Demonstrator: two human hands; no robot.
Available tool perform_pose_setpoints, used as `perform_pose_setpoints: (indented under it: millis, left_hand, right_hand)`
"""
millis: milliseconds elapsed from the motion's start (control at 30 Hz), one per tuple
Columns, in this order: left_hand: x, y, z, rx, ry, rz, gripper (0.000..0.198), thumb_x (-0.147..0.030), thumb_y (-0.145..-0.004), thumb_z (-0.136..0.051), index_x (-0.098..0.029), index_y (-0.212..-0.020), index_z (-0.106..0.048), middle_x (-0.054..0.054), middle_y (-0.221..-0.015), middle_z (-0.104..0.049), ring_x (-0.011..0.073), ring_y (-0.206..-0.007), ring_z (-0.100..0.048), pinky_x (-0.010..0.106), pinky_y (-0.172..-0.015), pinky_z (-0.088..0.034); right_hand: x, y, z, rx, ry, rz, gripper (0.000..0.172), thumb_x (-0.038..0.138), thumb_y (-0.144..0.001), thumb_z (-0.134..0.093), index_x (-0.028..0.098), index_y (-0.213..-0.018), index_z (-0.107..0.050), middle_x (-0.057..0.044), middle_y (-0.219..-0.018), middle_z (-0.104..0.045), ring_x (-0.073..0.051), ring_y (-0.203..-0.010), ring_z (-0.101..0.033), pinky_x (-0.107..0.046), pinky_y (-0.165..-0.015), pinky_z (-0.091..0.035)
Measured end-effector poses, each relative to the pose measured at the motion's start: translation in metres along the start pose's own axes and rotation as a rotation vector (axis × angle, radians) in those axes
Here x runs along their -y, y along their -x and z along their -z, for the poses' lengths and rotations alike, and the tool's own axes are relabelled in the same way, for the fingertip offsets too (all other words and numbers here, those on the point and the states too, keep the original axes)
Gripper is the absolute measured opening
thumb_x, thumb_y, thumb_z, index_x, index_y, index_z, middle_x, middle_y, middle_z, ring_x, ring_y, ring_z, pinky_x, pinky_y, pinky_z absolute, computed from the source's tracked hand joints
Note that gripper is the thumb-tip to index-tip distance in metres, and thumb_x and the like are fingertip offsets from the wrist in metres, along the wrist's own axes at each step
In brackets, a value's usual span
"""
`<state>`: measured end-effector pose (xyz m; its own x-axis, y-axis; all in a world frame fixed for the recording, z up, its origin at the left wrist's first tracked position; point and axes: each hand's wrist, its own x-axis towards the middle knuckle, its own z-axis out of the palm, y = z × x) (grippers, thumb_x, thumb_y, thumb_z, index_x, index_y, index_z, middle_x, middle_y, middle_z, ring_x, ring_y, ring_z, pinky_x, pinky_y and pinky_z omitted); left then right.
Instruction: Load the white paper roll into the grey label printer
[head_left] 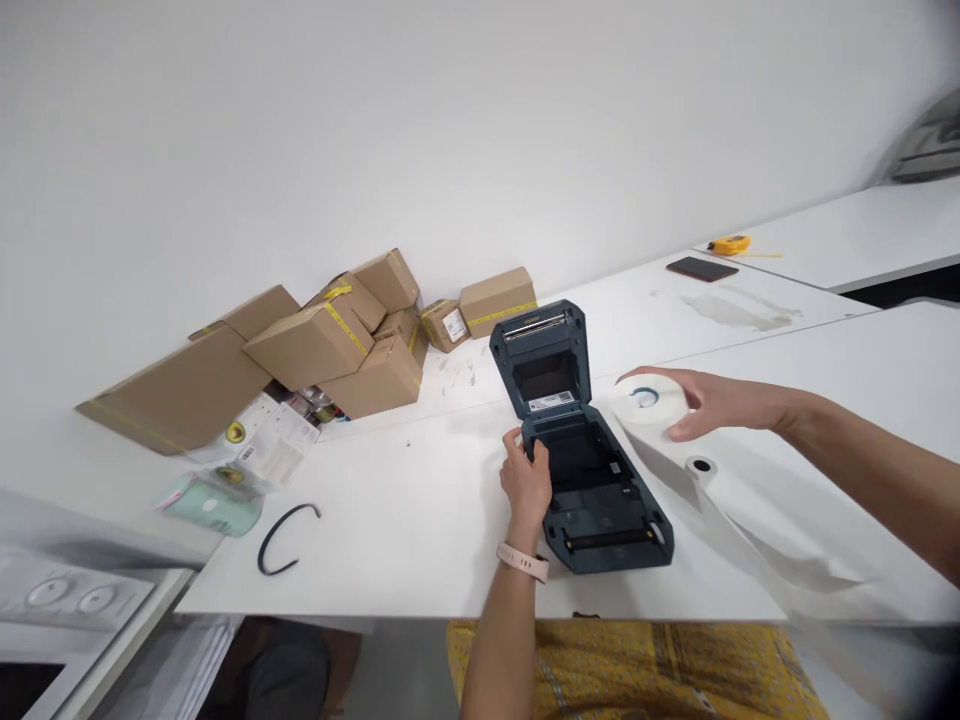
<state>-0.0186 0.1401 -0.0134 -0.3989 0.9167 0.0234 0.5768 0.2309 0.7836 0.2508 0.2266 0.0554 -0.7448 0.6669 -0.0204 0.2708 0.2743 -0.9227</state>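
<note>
Since the head camera is the only view, everything comes from there. Dead centre, a dark blue-grey plastic label printer [574,475] sits on the white tabletop [420,560] with its hinged lid tipped up toward the back, so the bay inside is wide open to the person. Left hand [528,482] has the printer's left wall pinched near the hinge, thumb over the edge and fingers outside. I'd guess that's to stop it sliding around.

Right of centre, the right hand [724,400] is clamped on a thick white paper roll with a bluish core [667,400], just beside the printer's right edge. It's got it by the rim, which leaves the flat face and core uncovered. Can't tell if the roll touches the table.

Just below it is a smaller white roll with a dark hole [709,479], and pale loose paper runs toward the lower right, where it gets blurry.

Brown cardboard boxes [322,345] are heaped upper left against the wall, probably just parked out of the way. Same goes for the dark flat phone [703,268] and yellow tape measure [730,245], upper right. Thin black curved band [263,550] lies lower left, well apart from both hands.
</note>
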Motion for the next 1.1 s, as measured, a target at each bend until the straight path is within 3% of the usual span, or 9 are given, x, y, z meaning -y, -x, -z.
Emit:
perform_pose_setpoints:
  millis: [167, 400, 533, 800, 1100]
  left_hand:
    - [0.000, 0.001, 0.001, -0.003, 0.004, 0.007, 0.029, -0.031, -0.095, -0.047, -0.026, -0.124, -0.050, 0.009, -0.119, -0.075, 0.0286, -0.112, -0.068, 0.039, -0.095, -0.045]
    - [0.007, -0.001, -0.001, 0.005, 0.097, 0.044, 0.038, -0.037, -0.096, -0.046, -0.026, -0.133, -0.045, 0.010, -0.127, -0.071, 0.0287, -0.120, -0.065, 0.042, -0.100, -0.045]
    - [0.011, -0.004, -0.004, 0.023, 0.183, 0.066, 0.041, -0.039, -0.096, -0.046, -0.025, -0.135, -0.044, 0.011, -0.133, -0.068, 0.0265, -0.119, -0.066, 0.039, -0.097, -0.048]
    - [0.015, -0.007, -0.008, 0.044, 0.294, 0.022, 0.038, -0.036, -0.095, -0.049, -0.025, -0.132, -0.049, 0.008, -0.128, -0.070, 0.0227, -0.115, -0.067, 0.034, -0.096, -0.050]
    - [0.015, -0.012, -0.006, 0.101, 0.339, -0.085, 0.040, -0.032, -0.095, -0.048, -0.020, -0.132, -0.057, 0.009, -0.145, -0.059, 0.0227, -0.137, -0.051, 0.035, -0.116, -0.037]
  right_hand:
    - [0.032, -0.043, -0.038, 0.214, 0.254, 0.040, 0.061, 0.050, -0.067, -0.079, 0.023, -0.119, -0.062, -0.005, -0.113, -0.070, -0.028, -0.105, -0.066, -0.033, -0.086, -0.052]
    - [0.038, -0.083, -0.074, 0.293, 0.650, -0.040, 0.062, 0.050, -0.058, -0.080, 0.020, -0.110, -0.066, -0.012, -0.115, -0.070, -0.039, -0.107, -0.065, -0.045, -0.087, -0.052]
    - [0.030, -0.091, -0.080, 0.347, 0.727, -0.055, 0.073, 0.055, -0.060, -0.079, 0.017, -0.121, -0.064, -0.016, -0.125, -0.068, -0.043, -0.116, -0.062, -0.051, -0.095, -0.049]
    - [0.005, -0.110, -0.076, 0.468, 0.747, -0.034, 0.090, 0.064, -0.073, -0.069, 0.013, -0.145, -0.052, -0.020, -0.142, -0.059, -0.041, -0.130, -0.056, -0.049, -0.105, -0.046]
    - [-0.009, -0.112, -0.079, 0.378, 0.784, -0.027, 0.091, 0.066, -0.071, -0.069, 0.012, -0.143, -0.055, -0.022, -0.138, -0.061, -0.045, -0.127, -0.057, -0.053, -0.100, -0.048]
